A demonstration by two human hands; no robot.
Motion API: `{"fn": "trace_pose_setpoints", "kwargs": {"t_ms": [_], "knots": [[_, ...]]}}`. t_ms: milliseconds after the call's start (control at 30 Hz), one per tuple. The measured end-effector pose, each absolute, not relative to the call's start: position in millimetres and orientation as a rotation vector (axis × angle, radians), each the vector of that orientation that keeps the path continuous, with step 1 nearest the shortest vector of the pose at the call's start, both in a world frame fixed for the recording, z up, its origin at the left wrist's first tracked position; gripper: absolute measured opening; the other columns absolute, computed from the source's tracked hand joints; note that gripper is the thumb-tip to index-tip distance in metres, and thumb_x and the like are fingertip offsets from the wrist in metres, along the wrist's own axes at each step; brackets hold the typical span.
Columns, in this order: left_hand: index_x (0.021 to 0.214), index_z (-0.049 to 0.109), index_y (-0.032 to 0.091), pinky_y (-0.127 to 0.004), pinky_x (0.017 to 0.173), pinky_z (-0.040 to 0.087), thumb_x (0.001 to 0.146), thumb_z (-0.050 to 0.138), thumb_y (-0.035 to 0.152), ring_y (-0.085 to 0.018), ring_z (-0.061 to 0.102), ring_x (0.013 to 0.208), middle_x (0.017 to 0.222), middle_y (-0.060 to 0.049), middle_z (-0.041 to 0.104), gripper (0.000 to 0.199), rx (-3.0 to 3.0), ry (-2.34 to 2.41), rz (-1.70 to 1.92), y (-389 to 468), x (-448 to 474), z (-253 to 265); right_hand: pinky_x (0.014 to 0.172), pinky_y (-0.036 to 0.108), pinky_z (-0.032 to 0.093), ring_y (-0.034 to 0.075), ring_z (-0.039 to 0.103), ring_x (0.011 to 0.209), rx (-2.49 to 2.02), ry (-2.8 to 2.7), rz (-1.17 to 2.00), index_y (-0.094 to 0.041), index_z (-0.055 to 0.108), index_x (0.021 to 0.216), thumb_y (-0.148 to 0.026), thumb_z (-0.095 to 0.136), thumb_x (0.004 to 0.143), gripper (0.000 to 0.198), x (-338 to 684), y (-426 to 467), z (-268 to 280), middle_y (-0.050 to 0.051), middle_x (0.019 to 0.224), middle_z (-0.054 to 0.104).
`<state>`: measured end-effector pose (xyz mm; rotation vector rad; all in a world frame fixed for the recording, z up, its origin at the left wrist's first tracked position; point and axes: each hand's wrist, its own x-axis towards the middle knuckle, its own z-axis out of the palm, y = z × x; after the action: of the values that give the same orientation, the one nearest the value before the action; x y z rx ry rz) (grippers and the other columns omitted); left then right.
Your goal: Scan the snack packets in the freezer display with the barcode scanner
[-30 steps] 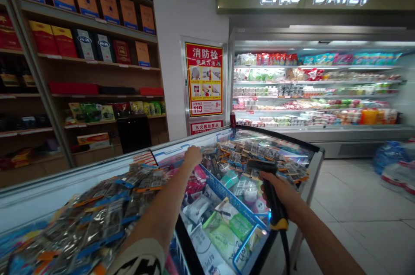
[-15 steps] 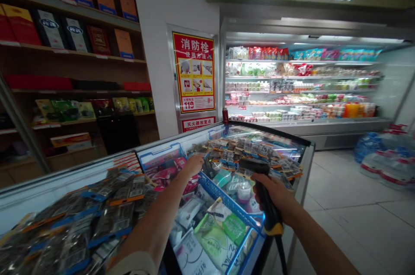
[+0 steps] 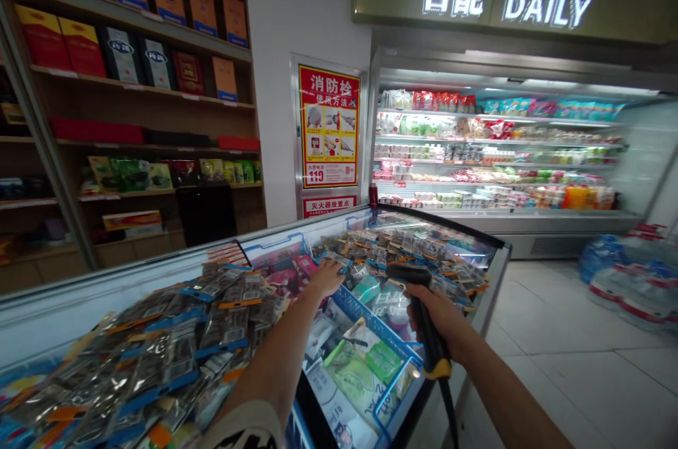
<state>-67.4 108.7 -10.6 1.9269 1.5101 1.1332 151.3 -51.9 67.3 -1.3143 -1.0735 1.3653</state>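
My right hand [image 3: 437,311] is wrapped round the handle of a black handheld barcode scanner [image 3: 431,336]. A yellow band sits at the base of its grip, a cable hangs below, and its head points left over the freezer. My left hand [image 3: 327,278] stretches out with its fingers over the near left edge of a pile of small clear packets [image 3: 392,248] with blue and orange edges. Beneath and beside it, pink packages [image 3: 286,278] lie in a blue basket. A green-and-white bag [image 3: 365,364] lies in the basket nearer to me.
Another heap of similar packets [image 3: 174,336] covers the left of the chest freezer [image 3: 490,294]. Boxed goods stand on wooden shelves [image 3: 132,90] at left. A lit refrigerated display [image 3: 492,223] is at the back, and bottled water packs [image 3: 630,269] sit on the floor at right.
My left hand has gone from curled fingers to outstretched ones, a little to the right in view. The scanner stays in my right hand. The view has shifted left and slightly up.
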Motion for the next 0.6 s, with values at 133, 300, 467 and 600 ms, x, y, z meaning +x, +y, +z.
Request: {"fn": "trace_pose_setpoints", "kwargs": {"t_ms": [133,300,467,600], "knots": [[0.043,0.050,0.020,-0.031,0.081,0.037,0.059,0.058,0.016,-0.023,0.056,0.082,0.056,-0.004,0.058,0.018,1.938,1.586,1.020,100,-69,-2,0.031,0.020,0.036,0.009,0.045,0.035,-1.314,-1.046,1.430,-0.017,0.046,0.070,-0.036,0.049,0.071,0.019,151,-52,65,-0.004,0.045,0.048],[0.057,0.052,0.017,-0.039,0.079,0.037,0.049,0.069,0.028,-0.032,0.051,0.094,0.076,-0.012,0.062,0.021,1.681,2.065,1.200,85,-70,-4,0.031,0.020,0.036,0.008,0.045,0.035,-1.309,-1.048,1.485,-0.017,0.045,0.069,-0.038,0.049,0.071,0.022,145,-55,63,-0.004,0.046,0.048],[0.046,0.048,0.016,-0.032,0.075,0.038,0.045,0.068,0.010,-0.028,0.053,0.092,0.066,-0.007,0.062,0.021,1.443,1.915,0.965,92,-58,-3,0.030,0.019,0.034,0.008,0.045,0.035,-1.351,-1.053,1.493,-0.017,0.046,0.070,-0.039,0.049,0.071,0.022,143,-62,61,-0.004,0.047,0.047],[0.054,0.055,0.014,-0.025,0.062,0.040,0.052,0.062,0.006,-0.021,0.057,0.077,0.062,-0.003,0.061,0.011,1.356,1.775,0.995,92,-57,5,0.031,0.020,0.035,0.009,0.046,0.036,-1.371,-1.042,1.509,-0.017,0.047,0.071,-0.040,0.049,0.071,0.023,142,-67,64,-0.003,0.047,0.048]]}}
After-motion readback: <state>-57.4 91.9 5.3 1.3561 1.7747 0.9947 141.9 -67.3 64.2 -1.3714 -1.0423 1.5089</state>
